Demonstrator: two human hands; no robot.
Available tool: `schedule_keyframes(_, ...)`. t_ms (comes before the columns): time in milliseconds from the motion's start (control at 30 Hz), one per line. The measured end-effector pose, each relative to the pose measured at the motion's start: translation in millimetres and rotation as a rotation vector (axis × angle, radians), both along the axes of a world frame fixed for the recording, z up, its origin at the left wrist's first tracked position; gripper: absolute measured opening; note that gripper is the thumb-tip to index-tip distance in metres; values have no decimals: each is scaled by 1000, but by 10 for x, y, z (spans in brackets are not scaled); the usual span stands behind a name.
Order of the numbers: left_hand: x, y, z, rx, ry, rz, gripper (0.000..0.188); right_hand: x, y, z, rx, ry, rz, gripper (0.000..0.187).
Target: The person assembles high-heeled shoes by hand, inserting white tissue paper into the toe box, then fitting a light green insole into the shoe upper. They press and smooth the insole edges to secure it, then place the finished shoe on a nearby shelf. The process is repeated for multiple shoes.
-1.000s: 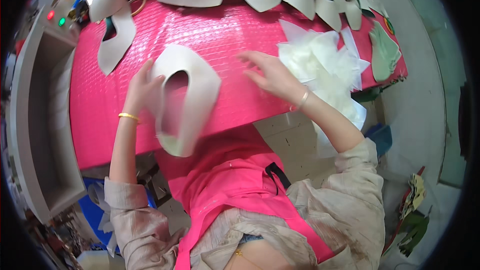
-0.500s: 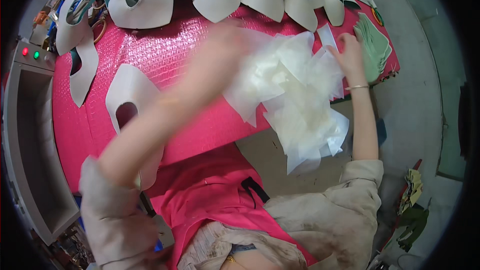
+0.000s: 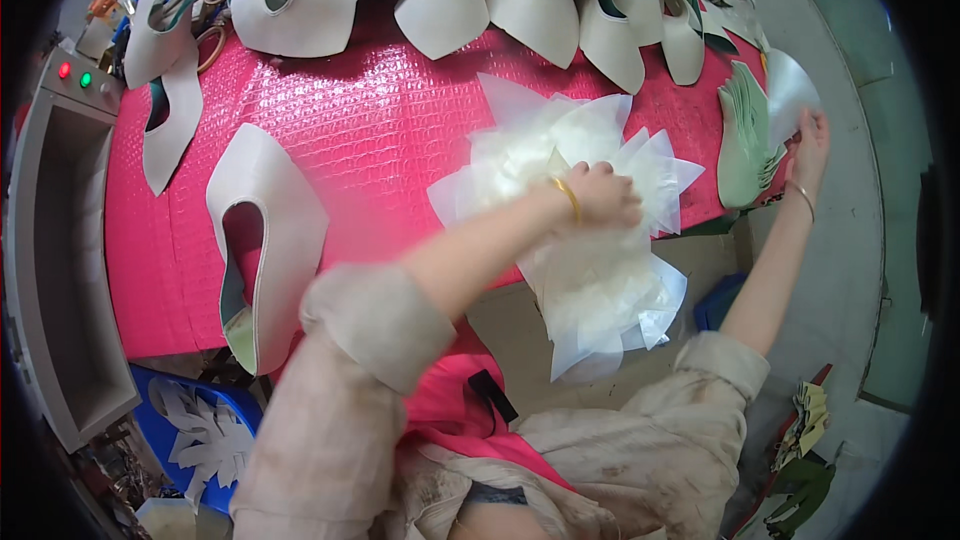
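A loose pile of translucent white sheets (image 3: 600, 270) lies across the table's near edge, partly hanging over it. My left hand (image 3: 600, 195) rests on top of the pile with its fingers curled down; whether a sheet is between them is hidden. Out at the right, beyond the table corner, my right hand (image 3: 811, 145) grips a single translucent white sheet (image 3: 790, 98) by its lower end. That sheet stands beside a stack of pale green pieces (image 3: 743, 140). A white shoe upper (image 3: 240, 230) with a pointed end and an oval opening lies to the left of my left forearm.
Several white shoe uppers (image 3: 440, 20) line the far side of the pink textured table cover (image 3: 370, 110). At the left stands a grey box frame (image 3: 75, 270) with red and green lights. Below it a blue bin (image 3: 225, 400) holds white scraps. Green pieces (image 3: 800, 490) hang at the lower right.
My left hand has come right and nearer, down onto the sheet pile. My right hand has moved right, past the green stack, now with a translucent sheet in it.
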State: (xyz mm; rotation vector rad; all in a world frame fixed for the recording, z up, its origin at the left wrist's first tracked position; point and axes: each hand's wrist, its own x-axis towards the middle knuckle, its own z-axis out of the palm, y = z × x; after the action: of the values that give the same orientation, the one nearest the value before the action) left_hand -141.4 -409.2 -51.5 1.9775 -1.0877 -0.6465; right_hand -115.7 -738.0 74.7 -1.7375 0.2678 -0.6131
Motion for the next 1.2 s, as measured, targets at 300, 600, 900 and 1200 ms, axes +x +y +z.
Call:
schedule_keyframes(300,143,1487,1491,-53,173,234,44,-606,2551,30,18,294,891,23)
schedule_keyframes(600,-355,3586,1093,-326,139,942,42,-766,3998,-337,147,468,1067,12)
schedule_keyframes(900,-753,4322,176,-483,609,1101,44,-381,5332,-1255,759,845,1153,31)
schedule_keyframes(1200,-1834,3994,273,426,-586,1212,53,-1063,5330,-1147,844,1019,1097,32)
